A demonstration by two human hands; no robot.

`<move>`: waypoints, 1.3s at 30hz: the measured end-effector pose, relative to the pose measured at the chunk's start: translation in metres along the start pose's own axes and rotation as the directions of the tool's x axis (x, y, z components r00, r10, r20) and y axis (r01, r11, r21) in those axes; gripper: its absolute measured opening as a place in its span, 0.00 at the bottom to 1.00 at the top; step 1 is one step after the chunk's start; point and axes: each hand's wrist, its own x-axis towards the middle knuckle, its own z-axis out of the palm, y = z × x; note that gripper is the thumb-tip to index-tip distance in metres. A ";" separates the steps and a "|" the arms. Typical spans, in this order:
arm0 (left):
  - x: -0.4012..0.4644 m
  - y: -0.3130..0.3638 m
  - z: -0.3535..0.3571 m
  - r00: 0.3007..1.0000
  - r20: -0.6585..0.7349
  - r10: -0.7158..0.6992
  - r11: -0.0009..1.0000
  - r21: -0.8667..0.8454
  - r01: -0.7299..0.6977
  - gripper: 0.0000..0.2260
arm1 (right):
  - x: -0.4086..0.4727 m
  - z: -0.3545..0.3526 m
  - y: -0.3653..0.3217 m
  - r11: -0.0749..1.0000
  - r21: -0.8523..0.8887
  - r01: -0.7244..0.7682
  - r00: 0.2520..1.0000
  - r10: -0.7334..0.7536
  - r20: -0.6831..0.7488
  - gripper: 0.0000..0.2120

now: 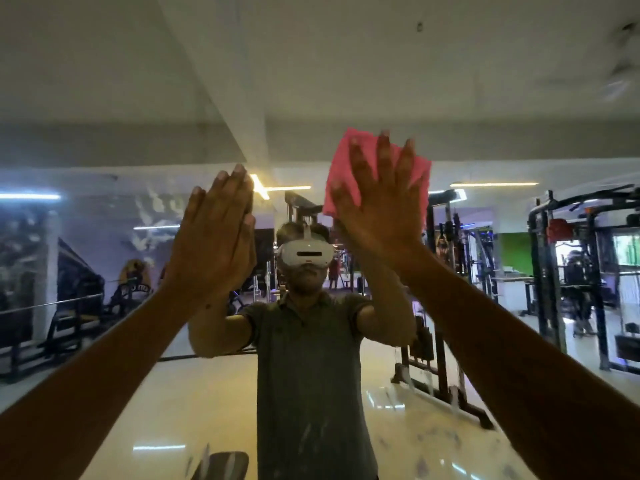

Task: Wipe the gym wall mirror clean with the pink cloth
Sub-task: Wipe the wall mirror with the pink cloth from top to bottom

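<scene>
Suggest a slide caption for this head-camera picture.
Right hand presses pink cloth flat on gym mirror; left hand raised, bare.

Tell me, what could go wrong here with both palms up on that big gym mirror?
The bare left hand rests flat on the large wall mirror with no cloth under it, so it may leave fresh prints on the glass. The folded pink cloth is only pressed flat under the spread right hand, not gripped, so it could slip down. Streaks and drips low on the glass sit well below the cloth and might get missed.
</scene>
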 end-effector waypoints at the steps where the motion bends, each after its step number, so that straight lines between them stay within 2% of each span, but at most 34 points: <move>1: 0.001 -0.005 -0.002 1.000 0.021 0.012 1.000 0.011 -0.012 0.26 | 0.008 -0.001 -0.029 1.000 -0.012 0.019 1.000 -0.019 0.008 0.42; 4: 0.000 -0.020 -0.012 1.000 0.027 0.006 0.998 0.064 -0.008 0.27 | -0.033 0.015 -0.075 0.953 -0.022 0.302 0.953 -0.301 0.019 0.39; 6: -0.001 -0.034 -0.017 0.998 0.028 0.054 0.996 0.068 -0.056 0.26 | -0.089 0.021 -0.052 0.931 0.022 0.364 0.930 -0.365 0.052 0.36; 8: 0.001 -0.042 -0.021 0.997 0.045 0.070 0.991 0.114 -0.075 0.25 | -0.096 0.019 -0.024 0.963 -0.018 0.270 0.962 -0.268 0.051 0.35; 9: 0.003 -0.044 -0.022 0.998 0.053 0.046 0.990 0.132 -0.053 0.25 | -0.079 0.018 -0.021 0.983 -0.066 0.173 0.984 -0.170 0.043 0.36; 11: 0.007 -0.047 -0.023 0.996 0.078 0.051 0.992 0.110 -0.060 0.25 | -0.029 0.017 -0.046 0.994 -0.102 -0.028 0.999 0.026 -0.027 0.39; 12: 0.008 -0.050 -0.023 0.993 0.078 0.083 0.991 0.098 -0.090 0.25 | -0.013 0.016 -0.067 0.993 -0.090 -0.080 0.996 0.077 -0.039 0.39; 13: 0.007 -0.052 -0.024 0.991 0.081 0.111 0.988 0.102 -0.119 0.26 | -0.008 0.017 -0.090 0.996 -0.074 -0.048 0.998 0.044 -0.048 0.40; 16: 0.002 -0.061 -0.026 0.990 0.101 0.101 0.982 0.147 -0.115 0.27 | -0.059 0.026 -0.114 0.967 -0.027 0.253 0.967 -0.252 0.018 0.37; 18: 0.003 -0.065 -0.025 0.989 0.106 0.106 0.983 0.138 -0.120 0.28 | -0.112 0.034 -0.091 0.959 0.020 0.282 0.957 -0.282 0.063 0.35; 20: 0.003 -0.069 -0.025 0.985 0.123 0.122 0.977 0.157 -0.141 0.29 | -0.124 0.032 -0.064 0.967 0.031 0.254 0.965 -0.255 0.060 0.34; 22: 0.001 -0.071 -0.024 0.983 0.138 0.122 0.978 0.154 -0.143 0.30 | -0.092 0.028 -0.056 0.988 0.034 0.154 0.987 -0.155 0.043 0.36; 25: 0.000 -0.065 -0.025 0.989 0.125 0.083 0.990 0.107 -0.096 0.30 | -0.017 0.018 -0.082 0.995 0.046 -0.084 0.996 0.086 -0.031 0.37; 26: 0.000 -0.063 -0.028 0.992 0.116 0.047 0.995 0.077 -0.056 0.29 | -0.001 0.014 -0.097 0.993 0.045 -0.106 0.994 0.107 -0.033 0.37; 27: 0.000 -0.061 -0.029 0.995 0.104 0.005 0.999 0.048 -0.010 0.29 | 0.004 0.012 -0.110 0.998 0.032 -0.061 0.998 0.062 -0.033 0.37; 30: -0.002 -0.057 -0.032 0.998 0.051 -0.048 0.998 0.048 0.045 0.29 | -0.033 0.017 -0.111 0.959 -0.051 0.279 0.960 -0.279 0.006 0.38; 32: -0.002 -0.051 -0.029 0.999 0.045 -0.006 0.998 0.067 0.004 0.28 | -0.075 0.024 -0.074 0.937 -0.012 0.350 0.935 -0.349 0.054 0.34; 34: 0.001 -0.039 -0.022 0.995 0.078 0.064 0.994 0.082 -0.071 0.28 | -0.081 0.022 -0.030 0.960 0.028 0.280 0.958 -0.281 0.059 0.33; 36: 0.005 -0.024 -0.013 0.989 0.109 0.098 0.991 0.074 -0.107 0.29 | -0.052 0.017 -0.008 0.983 0.021 0.185 0.982 -0.186 0.041 0.34; 39: 0.015 0.001 0.001 0.994 0.100 0.050 0.998 0.020 -0.052 0.29 | -0.004 0.008 -0.026 0.999 0.001 0.038 0.999 -0.038 0.000 0.41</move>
